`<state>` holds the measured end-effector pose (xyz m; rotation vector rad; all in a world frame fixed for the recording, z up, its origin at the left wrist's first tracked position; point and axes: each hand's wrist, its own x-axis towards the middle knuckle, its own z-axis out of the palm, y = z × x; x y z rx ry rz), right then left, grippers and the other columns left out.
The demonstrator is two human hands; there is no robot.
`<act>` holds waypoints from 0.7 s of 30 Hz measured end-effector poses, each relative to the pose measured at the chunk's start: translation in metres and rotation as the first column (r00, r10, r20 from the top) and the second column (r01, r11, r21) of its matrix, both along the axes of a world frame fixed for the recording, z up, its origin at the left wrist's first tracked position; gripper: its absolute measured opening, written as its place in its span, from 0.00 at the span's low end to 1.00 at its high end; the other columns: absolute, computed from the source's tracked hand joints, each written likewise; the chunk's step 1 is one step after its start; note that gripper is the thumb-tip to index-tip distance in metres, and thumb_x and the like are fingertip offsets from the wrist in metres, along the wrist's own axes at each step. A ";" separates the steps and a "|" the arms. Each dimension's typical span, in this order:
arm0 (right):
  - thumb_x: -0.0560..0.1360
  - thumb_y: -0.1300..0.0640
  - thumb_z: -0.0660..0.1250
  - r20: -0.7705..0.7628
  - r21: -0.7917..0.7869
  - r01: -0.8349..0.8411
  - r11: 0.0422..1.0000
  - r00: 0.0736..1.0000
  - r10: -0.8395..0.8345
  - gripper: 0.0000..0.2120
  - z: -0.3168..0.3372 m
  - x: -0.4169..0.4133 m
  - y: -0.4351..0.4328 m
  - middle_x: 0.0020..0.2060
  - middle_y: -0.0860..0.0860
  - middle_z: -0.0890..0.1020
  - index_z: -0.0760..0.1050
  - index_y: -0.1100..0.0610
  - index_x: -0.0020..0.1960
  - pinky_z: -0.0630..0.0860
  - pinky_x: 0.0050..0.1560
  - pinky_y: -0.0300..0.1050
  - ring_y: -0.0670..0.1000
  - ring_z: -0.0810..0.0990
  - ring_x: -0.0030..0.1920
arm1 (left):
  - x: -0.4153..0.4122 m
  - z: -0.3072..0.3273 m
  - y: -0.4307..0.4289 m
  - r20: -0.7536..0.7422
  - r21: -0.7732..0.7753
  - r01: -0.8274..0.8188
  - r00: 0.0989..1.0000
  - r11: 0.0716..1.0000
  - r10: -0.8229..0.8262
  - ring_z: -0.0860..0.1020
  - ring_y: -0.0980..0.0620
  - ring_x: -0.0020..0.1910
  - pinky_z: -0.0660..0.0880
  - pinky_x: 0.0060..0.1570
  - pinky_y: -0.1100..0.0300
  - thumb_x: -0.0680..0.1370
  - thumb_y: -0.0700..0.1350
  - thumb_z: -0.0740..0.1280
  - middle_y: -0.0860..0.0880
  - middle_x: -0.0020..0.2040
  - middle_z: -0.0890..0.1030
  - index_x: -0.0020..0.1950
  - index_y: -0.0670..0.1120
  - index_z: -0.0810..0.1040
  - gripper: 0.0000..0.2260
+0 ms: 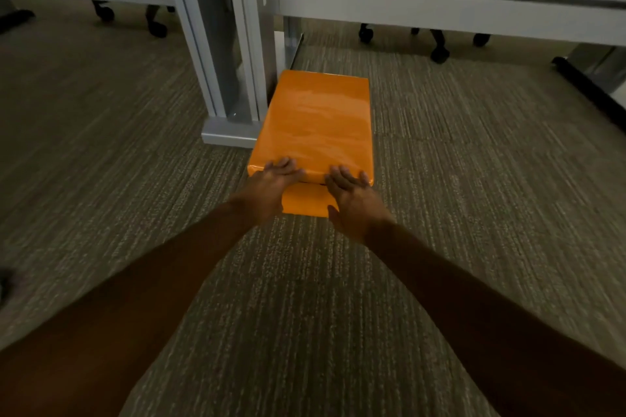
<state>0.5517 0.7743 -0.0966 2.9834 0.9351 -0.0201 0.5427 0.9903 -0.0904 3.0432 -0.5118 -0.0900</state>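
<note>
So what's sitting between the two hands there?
In the head view, the near edge of the orange box and its orange paper flap span the gap between the left hand and the right hand.

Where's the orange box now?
Head view centre: the box lies on the carpet, right of the desk leg, left hand and right hand on its near edge.

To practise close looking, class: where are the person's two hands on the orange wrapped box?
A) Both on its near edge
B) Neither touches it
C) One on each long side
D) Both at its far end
A: the left hand and the right hand both rest, fingers fairly straight, on the near edge of the orange wrapped box, which lies on the carpet.
</note>
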 end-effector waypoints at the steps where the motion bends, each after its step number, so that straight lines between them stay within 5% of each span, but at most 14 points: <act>1: 0.79 0.48 0.60 -0.004 -0.002 0.009 1.000 1.000 -0.009 0.34 0.001 0.007 0.002 0.80 0.57 0.54 0.53 0.59 0.79 0.51 0.76 0.62 0.58 0.53 0.79 | 0.005 0.002 0.000 -0.003 -0.013 -0.005 1.000 1.000 0.005 0.51 0.45 0.80 0.53 0.77 0.46 0.74 0.37 0.69 0.44 0.80 0.55 0.79 0.47 0.55 0.37; 21: 0.78 0.45 0.60 -0.038 -0.047 0.040 0.998 0.998 -0.042 0.34 0.010 0.076 0.015 0.79 0.57 0.57 0.56 0.58 0.78 0.55 0.76 0.60 0.56 0.56 0.78 | 0.066 0.003 0.002 -0.023 -0.121 -0.089 0.996 0.989 0.087 0.54 0.43 0.79 0.59 0.74 0.46 0.72 0.31 0.65 0.43 0.80 0.58 0.78 0.48 0.60 0.36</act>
